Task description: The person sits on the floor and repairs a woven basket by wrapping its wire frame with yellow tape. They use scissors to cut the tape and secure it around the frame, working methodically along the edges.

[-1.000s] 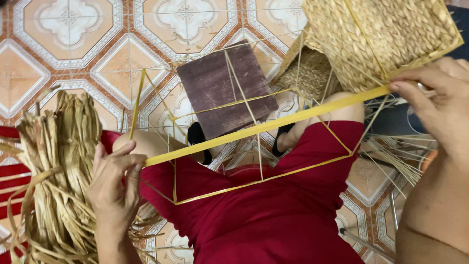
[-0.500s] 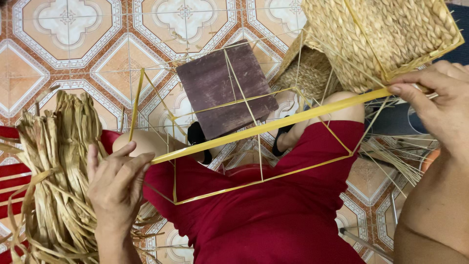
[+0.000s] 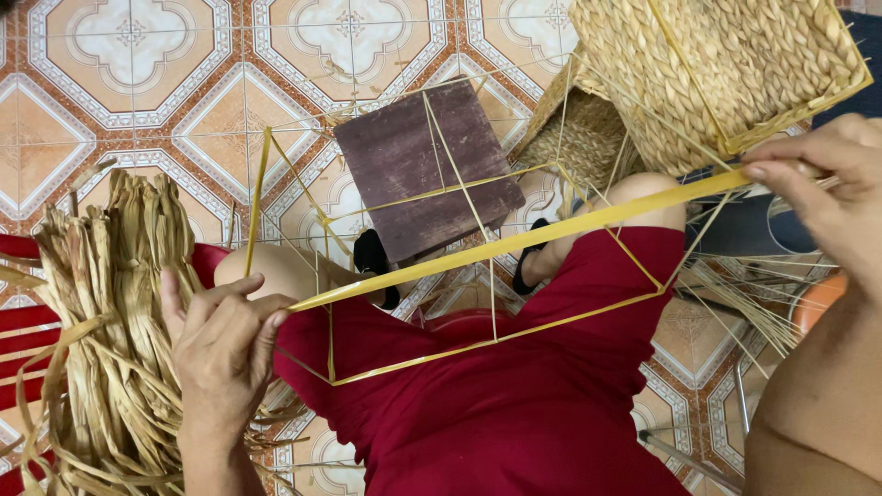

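A yellow wire frame (image 3: 514, 241), box-shaped, rests across my lap over red shorts (image 3: 514, 404). My right hand (image 3: 827, 184) pinches the frame's far end, where it carries a woven straw panel (image 3: 726, 64). My left hand (image 3: 225, 349) grips the frame's near end, right beside a thick bundle of dried straw strands (image 3: 101, 340) at the lower left. A long yellow bar runs diagonally between the two hands.
A dark brown square board (image 3: 427, 165) lies on the patterned tile floor (image 3: 138, 83) beyond my knees. Another woven basket piece (image 3: 583, 138) sits under the panel. Loose straw (image 3: 744, 303) trails at the right. Red slats (image 3: 18, 321) show at the left edge.
My left hand has shifted slightly right along the frame's end. The right hand and the frame stay nearly still.
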